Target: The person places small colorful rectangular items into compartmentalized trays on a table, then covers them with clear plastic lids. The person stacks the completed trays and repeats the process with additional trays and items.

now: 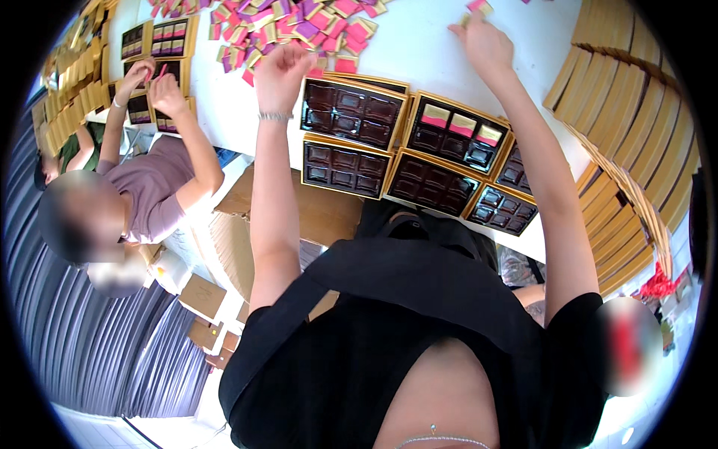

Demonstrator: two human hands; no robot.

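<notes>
fingers (478, 18) of the right hand (490, 54), at one o'clock, meet a packet (482, 7), thumb spread; pinched or merely touched, i cannot tell. the left hand (284, 75), at eleven, curls loosely beside the pile (329, 31), any contents hidden; the pile seems set there for both hands' reach. trays (351, 112) lie face up, probably keeping slots accessible: at half past one, one holds three packets in its far row.

No lettering, numbers or signs are legible — anywhere.
</notes>
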